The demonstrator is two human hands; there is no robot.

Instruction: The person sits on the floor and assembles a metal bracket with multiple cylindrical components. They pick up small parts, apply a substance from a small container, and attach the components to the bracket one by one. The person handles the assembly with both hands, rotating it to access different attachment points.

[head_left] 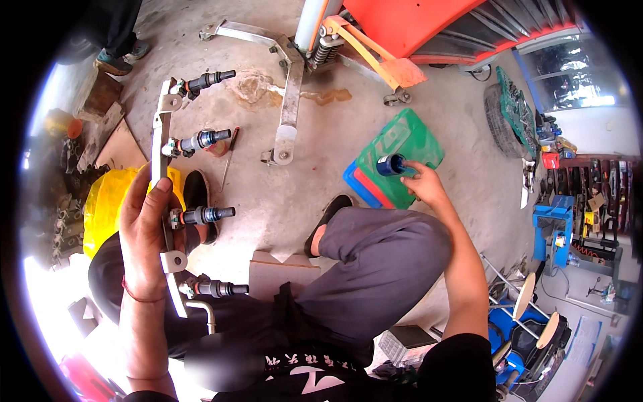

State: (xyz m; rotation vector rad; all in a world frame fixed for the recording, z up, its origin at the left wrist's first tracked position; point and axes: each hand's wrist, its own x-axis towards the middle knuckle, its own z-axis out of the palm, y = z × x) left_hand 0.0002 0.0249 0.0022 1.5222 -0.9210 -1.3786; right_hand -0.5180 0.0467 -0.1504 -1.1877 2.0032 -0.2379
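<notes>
1. Head view, left of frame: the left hand [144, 218] is clamped around a metal rail [158, 144], four injectors [205, 141] already mounted.
2. Right of centre: the right hand [425, 182] fingers a blue jar's [386, 165] mouth, grip unclear; what's left, I can't tell.

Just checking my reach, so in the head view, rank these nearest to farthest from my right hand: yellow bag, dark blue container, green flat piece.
From your right hand:
1. Dark blue container: right at the hand, on its left.
2. Green flat piece: behind the container in this view.
3. Yellow bag: far left, past the left hand.
</notes>
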